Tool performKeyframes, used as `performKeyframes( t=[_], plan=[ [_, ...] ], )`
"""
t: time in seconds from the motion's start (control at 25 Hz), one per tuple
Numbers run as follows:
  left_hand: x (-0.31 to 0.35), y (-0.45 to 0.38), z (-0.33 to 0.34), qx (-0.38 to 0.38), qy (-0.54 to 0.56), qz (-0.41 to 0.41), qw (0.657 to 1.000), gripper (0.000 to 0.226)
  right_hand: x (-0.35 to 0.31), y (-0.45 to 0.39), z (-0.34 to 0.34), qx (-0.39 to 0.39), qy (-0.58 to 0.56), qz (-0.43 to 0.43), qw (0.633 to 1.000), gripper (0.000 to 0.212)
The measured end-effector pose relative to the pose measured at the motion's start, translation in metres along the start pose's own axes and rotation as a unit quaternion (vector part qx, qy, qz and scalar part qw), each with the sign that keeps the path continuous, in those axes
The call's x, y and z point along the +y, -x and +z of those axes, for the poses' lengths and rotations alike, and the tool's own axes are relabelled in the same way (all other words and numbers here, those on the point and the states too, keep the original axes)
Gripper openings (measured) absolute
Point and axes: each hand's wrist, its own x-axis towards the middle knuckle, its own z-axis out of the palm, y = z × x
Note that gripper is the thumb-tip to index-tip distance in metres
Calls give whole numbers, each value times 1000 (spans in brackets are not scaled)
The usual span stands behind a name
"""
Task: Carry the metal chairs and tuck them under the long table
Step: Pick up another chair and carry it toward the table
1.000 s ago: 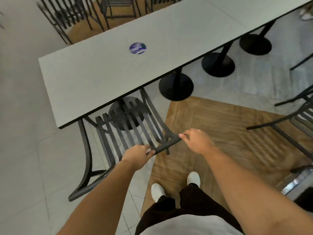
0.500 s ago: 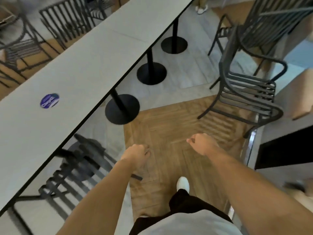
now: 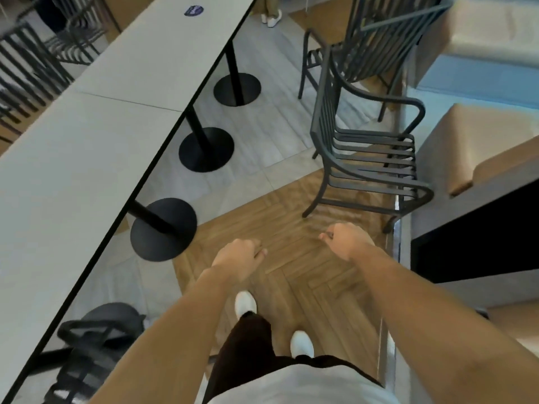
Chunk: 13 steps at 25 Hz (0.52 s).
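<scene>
The long grey table (image 3: 102, 135) runs along the left. A dark metal chair (image 3: 87, 345) stands tucked under it at the bottom left, partly hidden by the tabletop and my left arm. A second metal slatted chair (image 3: 370, 161) stands free on the floor ahead to the right, its back toward the table. Behind it is a third chair (image 3: 376, 39). My left hand (image 3: 239, 258) and my right hand (image 3: 347, 242) are held out over the wooden floor with fingers curled, holding nothing. The right hand is a short way in front of the free chair.
Round black pedestal bases (image 3: 163, 228) stand under the table edge. Tan upholstered benches (image 3: 481, 135) and a dark counter (image 3: 472, 237) line the right side. More metal chairs (image 3: 26, 68) stand beyond the table. Another person's shoes (image 3: 271, 18) show at the top.
Both hands let go of the tucked chair's backrest. I turned right and walked along the table, so the tucked chair slid to the bottom left and the free chair came closer.
</scene>
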Motion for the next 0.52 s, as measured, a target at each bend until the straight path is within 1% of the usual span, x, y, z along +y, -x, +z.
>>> performKeyframes(
  t=[0.12, 0.2, 0.36, 0.4, 0.52],
  plan=[
    [-7, -52, -30, -15, -34, 17, 999, 38, -6, -37, -19, 9, -24, 32, 999, 44],
    [-16, -92, -57, -39, -64, 35, 997, 36, -16, -64, -34, 19, -42, 58, 997, 45],
    [-34, -184, -132, -64, -120, 100, 986, 27, -49, -130, -70, 46, -103, 114, 987, 42],
    [-37, -204, -151, -73, -134, 120, 981, 27, -58, -144, -81, 50, -118, 127, 984, 41],
    [-39, -261, -203, -89, -184, 158, 966, 37, -85, -183, -112, 65, -172, 164, 969, 42]
  ],
)
